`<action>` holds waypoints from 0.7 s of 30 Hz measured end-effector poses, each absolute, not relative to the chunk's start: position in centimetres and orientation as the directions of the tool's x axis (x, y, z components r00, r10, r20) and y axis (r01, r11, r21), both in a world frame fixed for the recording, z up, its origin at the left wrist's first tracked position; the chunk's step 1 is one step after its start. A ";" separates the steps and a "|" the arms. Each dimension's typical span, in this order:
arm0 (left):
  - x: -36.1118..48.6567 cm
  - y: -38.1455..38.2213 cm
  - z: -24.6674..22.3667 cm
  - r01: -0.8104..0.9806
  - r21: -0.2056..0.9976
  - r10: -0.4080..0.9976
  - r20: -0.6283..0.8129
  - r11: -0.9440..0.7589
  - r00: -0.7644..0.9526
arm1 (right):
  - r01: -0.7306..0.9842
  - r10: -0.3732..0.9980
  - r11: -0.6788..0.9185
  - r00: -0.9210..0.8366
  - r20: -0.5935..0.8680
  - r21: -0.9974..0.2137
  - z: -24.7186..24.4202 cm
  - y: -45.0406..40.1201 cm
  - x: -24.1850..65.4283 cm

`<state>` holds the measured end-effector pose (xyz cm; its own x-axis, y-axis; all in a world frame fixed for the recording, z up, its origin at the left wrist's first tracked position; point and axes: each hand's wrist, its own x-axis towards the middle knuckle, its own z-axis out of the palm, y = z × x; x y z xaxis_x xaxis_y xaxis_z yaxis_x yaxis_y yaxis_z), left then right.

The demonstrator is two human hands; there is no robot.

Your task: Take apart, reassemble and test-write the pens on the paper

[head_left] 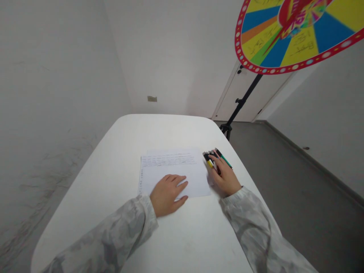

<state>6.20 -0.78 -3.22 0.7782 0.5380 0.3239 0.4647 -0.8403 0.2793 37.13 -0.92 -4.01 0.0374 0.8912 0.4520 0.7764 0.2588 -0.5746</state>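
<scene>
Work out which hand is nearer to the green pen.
Right: the right hand is over the pens, beside the green pen; the left hand lies farther left, on the paper.

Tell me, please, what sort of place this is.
Probably a plain office or activity room: a white table holds a handwritten sheet and several pens, and a colourful prize wheel stands on a black tripod nearby.

No words can be read clearly. Rows of small handwriting cross the top of the white paper, and scrawled marks and stylized lettering on the colorful wheel are illegible.
</scene>
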 end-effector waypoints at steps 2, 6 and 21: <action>6.1 -0.7 -3.2 0.465 0.266 0.532 0.316 -0.844 0.785 | 0.838 0.912 0.287 -0.091 0.400 -0.464 -4.0 -0.4 37.7; 6.0 -0.6 -3.0 0.466 0.266 0.534 0.318 -0.844 0.784 | 0.897 0.922 0.301 -0.187 0.340 -0.324 -4.0 0.6 38.3; 6.1 -0.7 -3.1 0.459 0.257 0.525 0.355 -0.850 0.774 | 0.969 0.924 0.197 -0.132 0.358 -0.152 -4.0 0.9 36.1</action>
